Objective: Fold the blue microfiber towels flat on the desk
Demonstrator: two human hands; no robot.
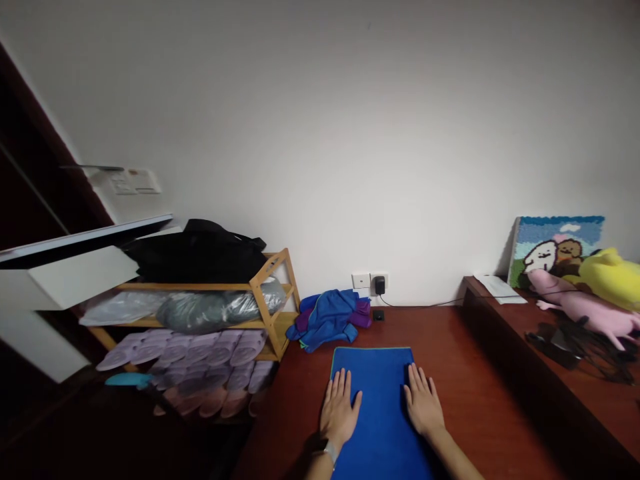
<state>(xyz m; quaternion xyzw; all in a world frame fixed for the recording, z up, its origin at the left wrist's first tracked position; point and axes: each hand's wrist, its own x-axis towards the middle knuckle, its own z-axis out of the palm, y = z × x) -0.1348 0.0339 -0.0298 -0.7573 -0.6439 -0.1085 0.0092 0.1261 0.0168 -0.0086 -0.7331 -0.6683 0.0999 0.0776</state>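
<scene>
Here the left hand [340, 412] and right hand [424, 400] lie flat, unclenched, along opposite edges of the blue cloth [381, 413].

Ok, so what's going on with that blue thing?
A person has a blue cloth spread flat on a reddish-brown table. The left hand lies open, palm down, over the cloth's left edge, and the right hand over its right edge. Behind, nearer the wall, sits a crumpled pile of blue and purple cloths.
</scene>
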